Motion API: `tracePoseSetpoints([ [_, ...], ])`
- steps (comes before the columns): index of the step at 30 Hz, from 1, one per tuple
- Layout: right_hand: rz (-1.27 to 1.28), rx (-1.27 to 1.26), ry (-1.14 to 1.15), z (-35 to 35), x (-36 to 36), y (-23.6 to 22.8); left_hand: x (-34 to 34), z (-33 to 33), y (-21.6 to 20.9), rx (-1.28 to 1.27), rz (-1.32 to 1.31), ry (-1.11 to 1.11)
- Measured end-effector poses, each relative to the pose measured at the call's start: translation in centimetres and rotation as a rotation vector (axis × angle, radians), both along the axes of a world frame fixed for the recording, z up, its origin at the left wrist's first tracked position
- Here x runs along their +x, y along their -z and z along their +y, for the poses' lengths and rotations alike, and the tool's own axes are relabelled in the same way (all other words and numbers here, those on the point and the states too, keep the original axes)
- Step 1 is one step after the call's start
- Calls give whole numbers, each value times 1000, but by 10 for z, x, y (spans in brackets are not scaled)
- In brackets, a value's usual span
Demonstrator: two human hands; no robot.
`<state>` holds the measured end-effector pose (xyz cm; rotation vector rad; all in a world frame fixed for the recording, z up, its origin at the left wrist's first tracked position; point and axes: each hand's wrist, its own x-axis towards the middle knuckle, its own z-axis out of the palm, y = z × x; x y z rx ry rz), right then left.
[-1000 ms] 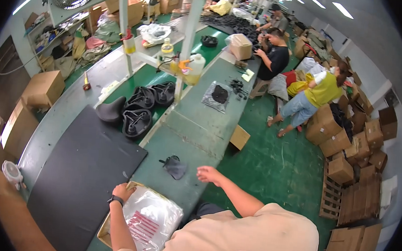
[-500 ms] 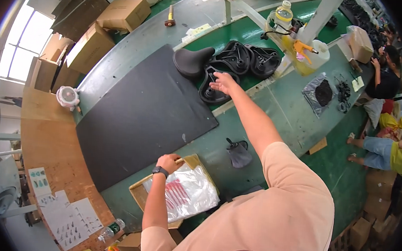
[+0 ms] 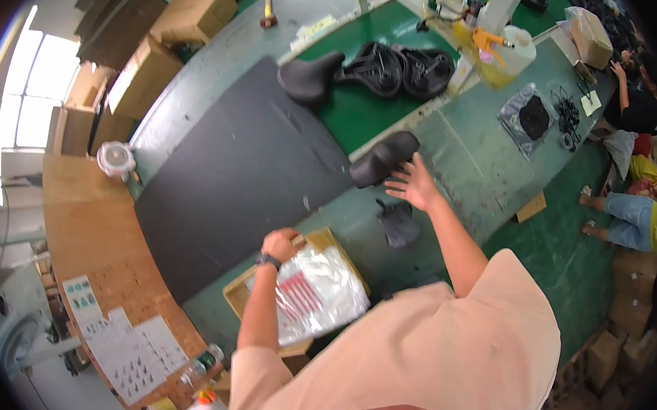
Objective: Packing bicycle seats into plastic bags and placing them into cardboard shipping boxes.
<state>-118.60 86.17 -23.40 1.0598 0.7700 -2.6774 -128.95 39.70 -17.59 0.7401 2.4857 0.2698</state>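
My right hand has its fingers spread beside a black bicycle saddle, which is tipped on its side at the table's near edge strip. The thumb lies against or just beside the saddle; I cannot tell if it bears any weight. My left hand, with a dark watch on the wrist, is closed at the far edge of a shallow cardboard box. A short tan piece pokes out of its fingers, its kind unclear. Clear plastic bags with red print fill the box.
Three more saddles, one upright saddle and two upside down, rest on the green surface. A black sheet covers much of the table. A dark grey pouch, hammer and small fan lie around. Other people are at the right.
One saddle has come off the green surface toward me, turned onto its side, along with my right hand. My left hand stays at the box. The whole view has shifted slightly.
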Motion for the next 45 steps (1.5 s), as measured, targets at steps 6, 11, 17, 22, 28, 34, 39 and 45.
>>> tracePoseSetpoints([
  [6,-172,1255,-384,-35,154,38,21,-2,-19,133,193,-56],
  [11,-404,1559,-558,-70,157,22,89,-3,-3,352,744,-275],
  [17,-23,373,-262,-107,247,-64,209,-8,61,513,385,-511],
  [22,-30,-36,-44,-165,363,-75,246,-23,118,333,51,-595],
  [28,-300,-188,-45,-202,397,-25,250,-31,127,433,92,-686],
  [34,-409,-42,45,-249,383,-6,257,-66,127,667,194,-626],
  [39,-154,40,-29,-254,368,-31,249,-97,110,1155,-661,-1194],
  [45,267,57,-183,-328,303,-128,272,-143,58,1102,-527,-972],
])
